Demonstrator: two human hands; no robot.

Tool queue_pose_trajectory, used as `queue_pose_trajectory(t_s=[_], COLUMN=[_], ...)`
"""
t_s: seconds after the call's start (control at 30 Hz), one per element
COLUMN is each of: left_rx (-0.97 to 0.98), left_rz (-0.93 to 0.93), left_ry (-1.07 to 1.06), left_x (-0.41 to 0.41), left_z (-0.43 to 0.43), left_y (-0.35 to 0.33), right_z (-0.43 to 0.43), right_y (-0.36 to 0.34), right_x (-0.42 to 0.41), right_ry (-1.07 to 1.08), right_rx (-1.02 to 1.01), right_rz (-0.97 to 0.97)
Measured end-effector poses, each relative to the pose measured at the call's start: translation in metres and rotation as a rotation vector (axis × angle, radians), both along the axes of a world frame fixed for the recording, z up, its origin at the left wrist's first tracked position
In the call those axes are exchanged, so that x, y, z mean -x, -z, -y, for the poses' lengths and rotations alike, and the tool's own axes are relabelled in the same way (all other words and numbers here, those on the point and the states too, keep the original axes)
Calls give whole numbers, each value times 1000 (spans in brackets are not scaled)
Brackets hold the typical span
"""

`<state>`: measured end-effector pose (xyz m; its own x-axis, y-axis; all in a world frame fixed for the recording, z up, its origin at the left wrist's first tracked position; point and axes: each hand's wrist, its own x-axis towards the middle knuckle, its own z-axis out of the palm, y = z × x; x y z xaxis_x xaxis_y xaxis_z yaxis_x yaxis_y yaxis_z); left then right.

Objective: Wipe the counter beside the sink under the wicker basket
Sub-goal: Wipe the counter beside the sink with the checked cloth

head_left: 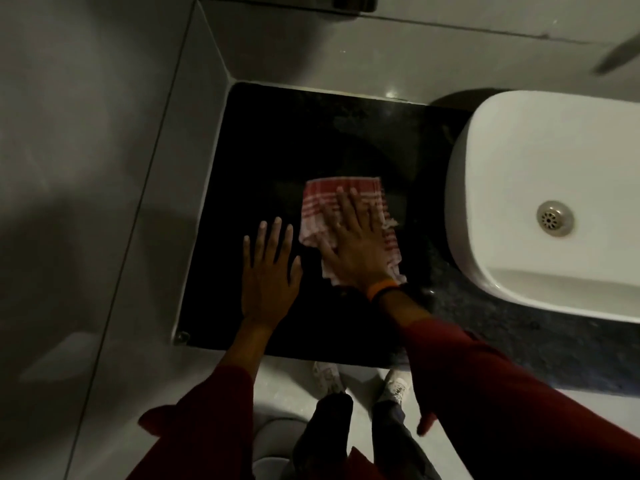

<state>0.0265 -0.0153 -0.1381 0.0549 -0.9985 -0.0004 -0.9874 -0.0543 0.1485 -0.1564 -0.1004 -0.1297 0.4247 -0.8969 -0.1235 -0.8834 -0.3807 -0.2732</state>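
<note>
A dark stone counter point(277, 140) runs left of the white sink point(540, 161). On it lies a red-and-white checked cloth point(322, 202), spread flat near the counter's middle. My right hand point(356, 244) presses flat on the cloth with fingers spread, an orange band at the wrist. My left hand point(268, 271) rests flat on the bare counter just left of the cloth, fingers apart, holding nothing. No wicker basket is in view.
Grey tiled walls point(104, 133) close the counter in at the left and the back. The sink's drain point(555, 218) shows at the right. Below the counter edge are my shoes point(394, 386) on a pale floor.
</note>
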Motion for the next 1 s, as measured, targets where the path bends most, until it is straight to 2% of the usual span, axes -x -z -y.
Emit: queue_pose_trajectory(t_s=[0.2, 0.37, 0.53, 0.7, 0.83, 1.0], left_rx=[-1, 6, -5, 34, -27, -110], left_rz=[15, 34, -19, -65, -139, -173], left_ry=[-16, -4, -26, 25, 150, 284], left_x=[-2, -3, -2, 29, 128, 284], left_z=[1, 2, 3, -24, -82, -122], left_y=[3, 3, -1, -15, -16, -18], right_z=[111, 120, 27, -105, -174, -213], right_y=[-8, -15, -15, -9, -7, -7], right_x=[-41, -47, -15, 69, 156, 291], right_ry=[130, 143, 145, 183, 243, 344], right_rx=[25, 21, 119, 156, 159, 187], right_rz=[12, 24, 162, 125, 81, 60])
